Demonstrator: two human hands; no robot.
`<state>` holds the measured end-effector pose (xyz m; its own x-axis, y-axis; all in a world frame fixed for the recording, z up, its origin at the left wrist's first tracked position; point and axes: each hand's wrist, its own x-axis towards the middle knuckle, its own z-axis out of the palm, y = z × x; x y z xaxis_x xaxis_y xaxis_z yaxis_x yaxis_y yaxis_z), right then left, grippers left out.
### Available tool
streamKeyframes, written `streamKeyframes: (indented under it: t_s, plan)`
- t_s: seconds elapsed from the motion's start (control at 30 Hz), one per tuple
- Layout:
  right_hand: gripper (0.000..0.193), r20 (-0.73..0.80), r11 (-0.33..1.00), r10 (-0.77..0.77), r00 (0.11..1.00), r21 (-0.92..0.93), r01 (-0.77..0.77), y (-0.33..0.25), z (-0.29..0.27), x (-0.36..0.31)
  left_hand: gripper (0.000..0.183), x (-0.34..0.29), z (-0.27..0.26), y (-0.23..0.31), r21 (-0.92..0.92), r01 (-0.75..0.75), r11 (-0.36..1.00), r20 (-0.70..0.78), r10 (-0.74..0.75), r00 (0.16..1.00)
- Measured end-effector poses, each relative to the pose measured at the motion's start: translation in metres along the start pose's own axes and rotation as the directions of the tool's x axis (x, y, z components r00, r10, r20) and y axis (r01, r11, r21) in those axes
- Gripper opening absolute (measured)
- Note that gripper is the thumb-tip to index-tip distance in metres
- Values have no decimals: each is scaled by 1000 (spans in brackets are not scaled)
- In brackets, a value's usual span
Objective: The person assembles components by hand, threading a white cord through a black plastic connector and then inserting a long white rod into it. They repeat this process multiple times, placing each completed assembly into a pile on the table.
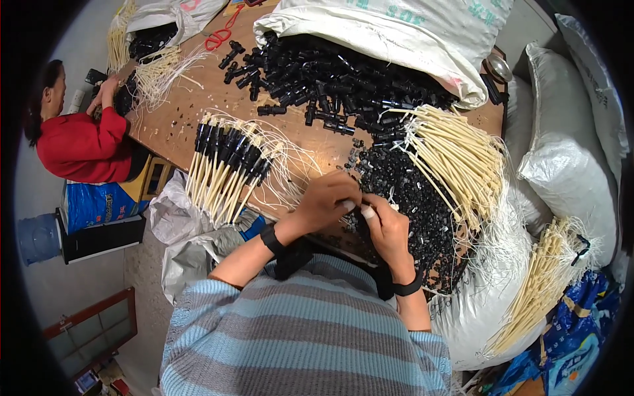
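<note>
My left hand [327, 200] and my right hand [388, 228] meet at the table's near edge, fingers bent into pinches. Between the fingertips is something small and dark that I cannot make out. White wraps show on a finger of each hand. Just past them spreads a heap of tiny black parts [397, 188]. Left of my hands lies a row of cream-coloured tubes [219, 191] with black fittings [228, 145] on their far ends and loose white strings. A bundle of cream tubes [456, 158] without visible fittings rests to the right.
A white woven sack [396, 33] spills a pile of black fittings [317, 72] across the far table. Red-handled scissors [223, 34] lie far left. Another person in a red sleeve [99, 142] works there. Stuffed sacks [568, 125] and a tube bundle [538, 290] stand right.
</note>
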<state>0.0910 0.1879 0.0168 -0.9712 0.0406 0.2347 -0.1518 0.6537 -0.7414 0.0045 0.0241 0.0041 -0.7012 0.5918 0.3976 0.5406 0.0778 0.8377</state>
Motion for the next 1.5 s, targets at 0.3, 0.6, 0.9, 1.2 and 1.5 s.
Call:
streamKeyframes:
  t_s: [0.3,0.6,0.9,1.2,1.5]
  plan:
    - [9,-65,967,240,969,101,-233,15,15,-14,35,1,-10,-33,338,274,901,-18,-285,958]
    - [9,-37,826,498,866,322,-462,26,13,-13,18,20,-13,-72,228,194,954,-2,-199,980]
    - [11,50,725,555,830,460,-513,31,27,2,20,11,50,-6,-25,275,961,-184,-275,944]
    - [12,185,428,585,790,756,-495,24,24,5,33,5,55,-13,-246,375,894,-202,-425,882]
    - [18,144,701,566,812,435,-565,36,25,1,50,5,6,-31,420,69,905,16,-84,996]
